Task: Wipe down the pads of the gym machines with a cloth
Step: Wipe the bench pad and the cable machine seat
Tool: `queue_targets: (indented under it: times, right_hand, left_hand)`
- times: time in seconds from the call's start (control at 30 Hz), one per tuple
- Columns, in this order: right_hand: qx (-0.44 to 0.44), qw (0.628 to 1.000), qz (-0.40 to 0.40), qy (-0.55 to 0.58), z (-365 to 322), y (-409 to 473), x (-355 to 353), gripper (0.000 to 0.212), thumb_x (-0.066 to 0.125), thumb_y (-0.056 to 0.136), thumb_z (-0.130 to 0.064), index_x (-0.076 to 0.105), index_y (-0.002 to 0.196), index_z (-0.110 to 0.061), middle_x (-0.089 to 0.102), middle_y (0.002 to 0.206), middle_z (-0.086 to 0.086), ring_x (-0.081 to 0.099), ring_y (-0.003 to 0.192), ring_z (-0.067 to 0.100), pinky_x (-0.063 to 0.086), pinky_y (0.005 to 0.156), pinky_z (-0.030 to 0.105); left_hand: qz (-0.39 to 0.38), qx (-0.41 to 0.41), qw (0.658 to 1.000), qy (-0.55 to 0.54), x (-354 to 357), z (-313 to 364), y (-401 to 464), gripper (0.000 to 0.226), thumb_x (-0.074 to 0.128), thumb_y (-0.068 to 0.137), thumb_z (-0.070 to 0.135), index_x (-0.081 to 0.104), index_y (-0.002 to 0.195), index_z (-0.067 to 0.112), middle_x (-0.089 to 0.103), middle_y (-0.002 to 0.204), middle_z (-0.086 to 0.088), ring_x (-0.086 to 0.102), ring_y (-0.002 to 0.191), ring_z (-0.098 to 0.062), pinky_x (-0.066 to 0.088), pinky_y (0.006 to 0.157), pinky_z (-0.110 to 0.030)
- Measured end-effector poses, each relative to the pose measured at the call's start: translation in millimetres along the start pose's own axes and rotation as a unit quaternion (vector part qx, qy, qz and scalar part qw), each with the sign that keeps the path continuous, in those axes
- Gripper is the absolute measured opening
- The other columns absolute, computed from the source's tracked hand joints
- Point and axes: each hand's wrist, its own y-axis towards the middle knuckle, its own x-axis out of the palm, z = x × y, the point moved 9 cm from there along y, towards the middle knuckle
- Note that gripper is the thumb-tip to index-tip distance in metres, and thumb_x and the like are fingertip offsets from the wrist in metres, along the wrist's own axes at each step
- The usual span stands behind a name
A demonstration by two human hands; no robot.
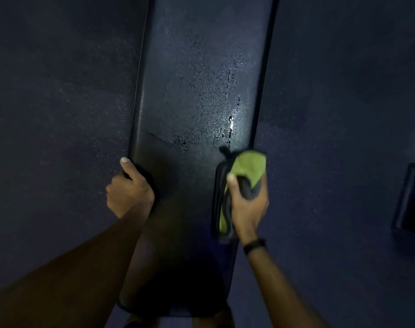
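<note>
Left hand point(130, 189) clamps pad point(201, 79) edge; right hand point(246, 204) clutches cloth point(250, 165). We'd push long overlapping strokes up through the droplets point(216, 102), pressing flat.

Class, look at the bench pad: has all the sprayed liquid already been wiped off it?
No: droplets still bead on the bench pad just beyond the green cloth gripped in the right hand.

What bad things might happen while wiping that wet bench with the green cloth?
The droplets lie farther up the bench pad than the cloth, so some may get missed. The right hand holds the cloth bunched up, so it touches little of the pad and may only smear. The left hand grips the pad's edge, which might be slippery if wet.
</note>
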Motion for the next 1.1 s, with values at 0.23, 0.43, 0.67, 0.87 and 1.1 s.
queue_targets:
  times: [0.23, 0.43, 0.67, 0.87, 1.1]
  right_hand:
    - [-0.094, 0.993, 0.029, -0.06, -119, 140, 42, 0.094, 0.06, 0.066, -0.083, 0.052, 0.144, -0.031, 0.066, 0.131, -0.004, 0.06, 0.122, 0.017, 0.051, 0.098, 0.041]
    - [-0.118, 0.986, 0.067, -0.098, -85, 92, 17, 0.071, 0.074, 0.085, -0.049, 0.052, 0.144, -0.016, 0.056, 0.124, 0.009, 0.048, 0.097, 0.006, 0.028, 0.074, -0.003]
    - [-0.201, 0.95, 0.005, -0.238, 14, -87, -27, 0.057, 0.065, 0.079, -0.04, 0.053, 0.129, -0.016, 0.046, 0.12, 0.014, 0.051, 0.103, 0.027, 0.053, 0.076, 0.048]
    - [-0.323, 0.89, 0.076, -0.314, -81, -33, 34, 0.056, 0.058, 0.072, -0.047, 0.058, 0.122, -0.022, 0.055, 0.116, 0.016, 0.044, 0.102, 0.029, 0.03, 0.085, 0.043]
    - [-0.31, 0.851, 0.201, -0.373, -224, 123, 99, 0.046, 0.072, 0.066, -0.044, 0.07, 0.11, -0.029, 0.059, 0.099, 0.003, 0.054, 0.09, 0.024, 0.016, 0.071, 0.034]
  left_hand:
    - [0.008, 0.015, 1.0, -0.002, 3, -1, 2, 0.065, 0.023, 0.108, 0.049, 0.054, 0.075, 0.003, 0.055, 0.081, -0.02, 0.054, 0.082, -0.036, 0.036, 0.075, -0.042]
    - [0.01, 0.016, 1.0, 0.004, 6, -5, 4, 0.067, 0.021, 0.107, 0.052, 0.057, 0.078, 0.002, 0.061, 0.088, -0.024, 0.06, 0.091, -0.042, 0.036, 0.077, -0.041]
    - [0.006, 0.003, 1.0, 0.013, 9, -10, 8, 0.084, 0.012, 0.102, 0.062, 0.065, 0.084, -0.001, 0.067, 0.092, -0.026, 0.061, 0.088, -0.044, 0.048, 0.083, -0.05]
    - [-0.01, 0.002, 1.0, -0.001, 7, -6, 6, 0.075, 0.021, 0.107, 0.052, 0.068, 0.092, -0.005, 0.065, 0.099, -0.03, 0.06, 0.095, -0.047, 0.043, 0.083, -0.049]
    - [-0.009, 0.01, 1.0, 0.0, 9, -7, 6, 0.076, 0.02, 0.106, 0.053, 0.069, 0.09, -0.002, 0.067, 0.096, -0.026, 0.061, 0.093, -0.044, 0.043, 0.082, -0.046]
